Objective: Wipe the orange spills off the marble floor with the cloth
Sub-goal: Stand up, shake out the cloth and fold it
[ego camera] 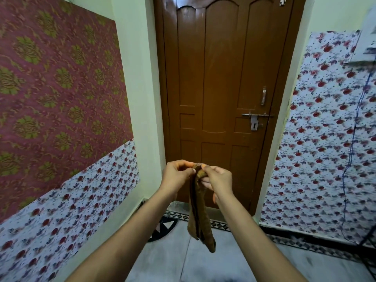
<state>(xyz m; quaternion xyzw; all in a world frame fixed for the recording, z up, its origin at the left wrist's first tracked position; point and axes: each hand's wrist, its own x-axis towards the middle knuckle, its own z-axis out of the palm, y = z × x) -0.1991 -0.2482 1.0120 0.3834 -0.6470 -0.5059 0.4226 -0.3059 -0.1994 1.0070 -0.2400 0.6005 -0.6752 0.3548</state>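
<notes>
Here, left hand (176,173) and right hand (218,180) each pinch the brown cloth (200,216) at its top edge, held aloft before the door (219,78), likely shaking it out; marble floor (234,259) unwiped, no spills visible.

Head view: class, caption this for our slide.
Both hands, left and right, hold a brown cloth before a closed door.

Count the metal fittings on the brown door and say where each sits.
3. A pull handle on the door's right side, a sliding bolt just below it, and a latch at the top right corner. Others may sit out of frame.
</notes>
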